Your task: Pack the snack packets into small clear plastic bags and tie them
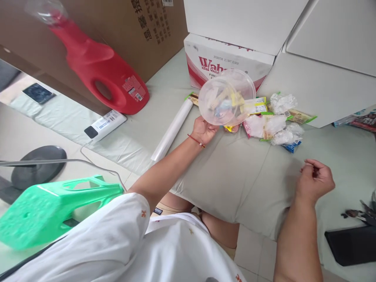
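My left hand [205,131] is closed on the lower rim of a clear plastic tub [227,98], tilted above the cloth. Coloured wrappers show through its wall; whether they lie inside or behind it I cannot tell. Just right of the tub sit several small snack packets [266,127] with crumpled clear plastic bags [283,102] among them. My right hand [315,178] hovers apart from these, nearer the front right. Its fingers are curled against the thumb, and their inner side is hidden.
A white roll [172,131] lies left of my left hand. Behind are a Wahaha carton [232,58], a red jug [108,74] and a brown cardboard box [152,35]. A black phone [351,244] lies at right; a green plastic stool [38,213] stands at left.
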